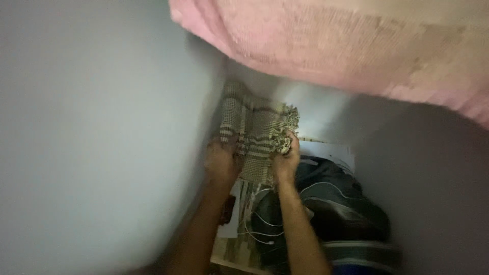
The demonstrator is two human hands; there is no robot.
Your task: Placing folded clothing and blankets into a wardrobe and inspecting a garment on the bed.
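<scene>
A dim, blurred corner: a pale grey wall fills the left, another grey wall stands right, and a pink fabric mass hangs overhead.

Quick tally: two hands in shot, a left hand and a right hand, both with fingers bunched into one checked cloth, beige with darker stripes and a fringed edge. One big pink fabric well above the fingers. Below the fingers there's one dark bag or garment, one thin white cable looped beside it, and one white sheet of paper just right of the right fingers. It's blurry, so smaller stuff can't be counted.
</scene>
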